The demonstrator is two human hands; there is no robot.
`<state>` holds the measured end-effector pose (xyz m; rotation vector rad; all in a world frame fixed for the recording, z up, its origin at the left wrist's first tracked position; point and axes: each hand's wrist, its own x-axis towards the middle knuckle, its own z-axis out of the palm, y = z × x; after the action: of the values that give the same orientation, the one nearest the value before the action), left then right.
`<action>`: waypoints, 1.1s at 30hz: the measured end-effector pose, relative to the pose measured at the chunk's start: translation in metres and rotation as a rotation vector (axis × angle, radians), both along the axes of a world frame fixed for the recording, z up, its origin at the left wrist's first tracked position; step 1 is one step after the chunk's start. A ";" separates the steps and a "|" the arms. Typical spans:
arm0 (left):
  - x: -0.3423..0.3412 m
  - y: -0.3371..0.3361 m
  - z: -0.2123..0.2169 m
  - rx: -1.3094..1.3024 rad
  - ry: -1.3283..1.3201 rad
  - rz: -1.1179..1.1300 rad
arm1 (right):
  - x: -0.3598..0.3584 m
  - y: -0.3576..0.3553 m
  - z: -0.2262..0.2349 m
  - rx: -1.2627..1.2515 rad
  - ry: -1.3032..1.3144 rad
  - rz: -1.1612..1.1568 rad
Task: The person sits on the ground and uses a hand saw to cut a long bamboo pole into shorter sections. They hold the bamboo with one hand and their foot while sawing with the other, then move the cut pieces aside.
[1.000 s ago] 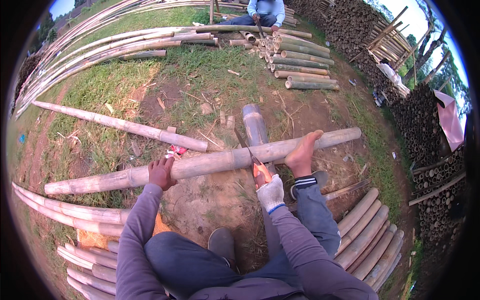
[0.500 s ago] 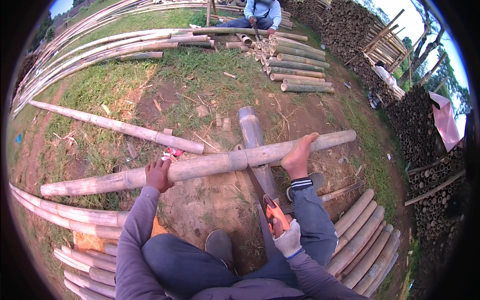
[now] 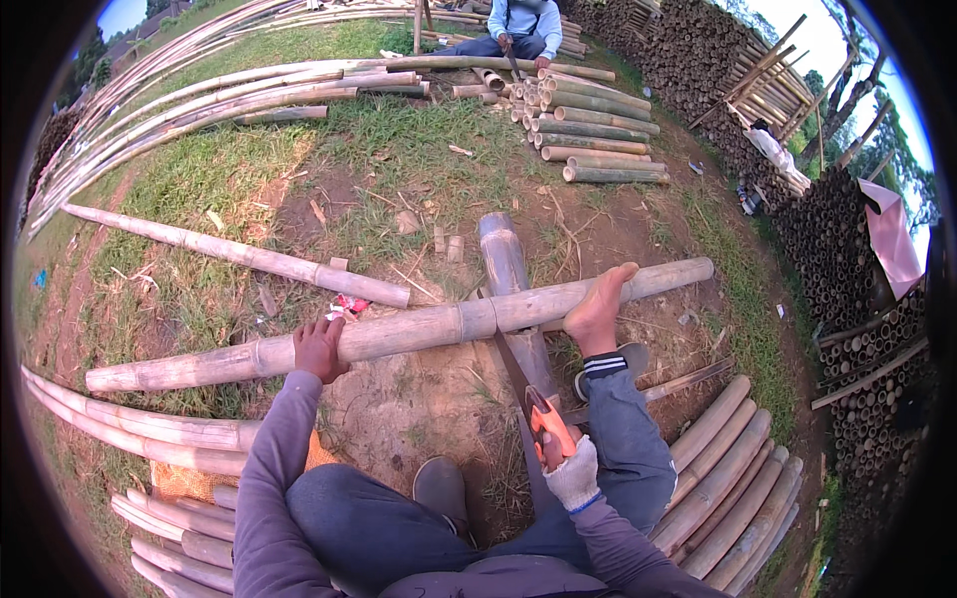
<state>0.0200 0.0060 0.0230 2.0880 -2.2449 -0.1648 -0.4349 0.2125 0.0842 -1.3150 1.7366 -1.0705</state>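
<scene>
A thick bamboo pole lies crosswise before me, over a darker bamboo log that runs away from me. My left hand, bare, grips the pole from above, left of its middle. In my right hand, which wears a white knit glove, is the orange handle of a handsaw. The saw's blade slants up to the pole and meets it just right of a joint, in a cut line. My bare right foot presses on the pole to the right of the blade.
Cut bamboo lengths are stacked at my right, others at my left. A thinner pole lies beyond my left hand. Farther off, a person in a light blue shirt sits behind a bamboo pile. Tall bamboo stacks line the right.
</scene>
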 end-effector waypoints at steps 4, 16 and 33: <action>0.004 0.006 0.001 0.054 -0.013 0.026 | 0.002 -0.007 -0.004 -0.074 -0.002 0.029; 0.005 0.012 -0.005 0.066 -0.022 0.040 | -0.004 -0.005 0.028 -0.108 0.085 0.084; -0.016 -0.011 -0.005 0.065 -0.031 -0.038 | 0.012 0.007 0.014 -0.333 0.294 0.008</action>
<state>0.0040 -0.0053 0.0181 2.0944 -2.3287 -0.2118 -0.4225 0.2198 0.0982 -1.7583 1.8118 -1.2514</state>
